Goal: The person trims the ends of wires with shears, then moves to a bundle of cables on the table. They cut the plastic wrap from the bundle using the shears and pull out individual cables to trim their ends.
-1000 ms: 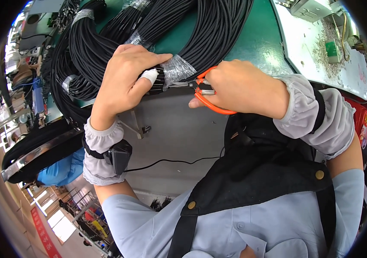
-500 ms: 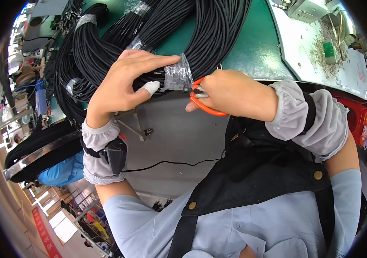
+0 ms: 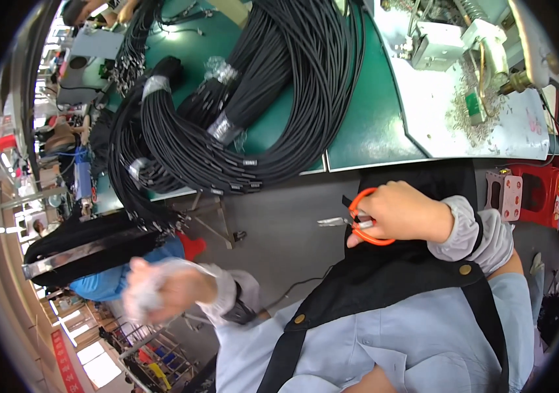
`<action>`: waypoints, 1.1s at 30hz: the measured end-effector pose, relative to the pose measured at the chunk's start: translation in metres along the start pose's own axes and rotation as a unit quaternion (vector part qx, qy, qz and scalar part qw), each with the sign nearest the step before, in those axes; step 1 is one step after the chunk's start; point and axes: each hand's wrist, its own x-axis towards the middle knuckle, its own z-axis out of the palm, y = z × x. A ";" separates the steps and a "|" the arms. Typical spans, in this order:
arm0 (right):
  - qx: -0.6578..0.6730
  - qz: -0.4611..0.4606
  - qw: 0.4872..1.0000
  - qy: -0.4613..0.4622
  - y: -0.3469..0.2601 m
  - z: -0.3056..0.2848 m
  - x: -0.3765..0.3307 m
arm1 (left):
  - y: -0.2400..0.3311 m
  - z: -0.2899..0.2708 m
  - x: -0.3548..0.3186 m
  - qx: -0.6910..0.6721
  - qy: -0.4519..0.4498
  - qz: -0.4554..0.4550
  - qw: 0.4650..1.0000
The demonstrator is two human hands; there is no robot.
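Observation:
My right hand (image 3: 402,211) is closed round a pair of orange-handled scissors (image 3: 366,196), held in front of the black apron with the blades pointing left, apart from the table. At lower left, my left hand (image 3: 173,291) is smeared by motion. It appears closed on crumpled clear plastic film (image 3: 145,295), whose outline is blurred. On the table, a large looped bundle of black cables (image 3: 227,154) lies with its near curve at the front edge and no film round that part. Clear film wraps (image 3: 226,129) still bind other parts of the bundles.
The green table (image 3: 374,124) spans the front. A white work surface (image 3: 423,128) with a small machine (image 3: 440,47) and metal scraps is at right. Red stools (image 3: 538,193) stand below it. At left is a rack (image 3: 73,239) draped with black cables.
Both hands have left the cable bundle, the left sweeping down and left, the right moving down and right with the scissors. The film wrap at the bundle's near curve is gone.

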 end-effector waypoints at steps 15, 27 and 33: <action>0.041 0.048 0.997 0.047 0.013 0.004 -0.017 | 0.004 0.145 -0.074 0.271 -0.458 -0.220 0.817; 0.112 0.048 0.972 0.203 0.031 -0.003 -0.033 | -0.034 0.208 -0.086 0.275 -0.318 -0.401 0.814; 0.250 0.055 0.910 0.327 0.014 -0.018 0.000 | -0.060 0.190 -0.062 -0.277 0.035 -0.793 0.541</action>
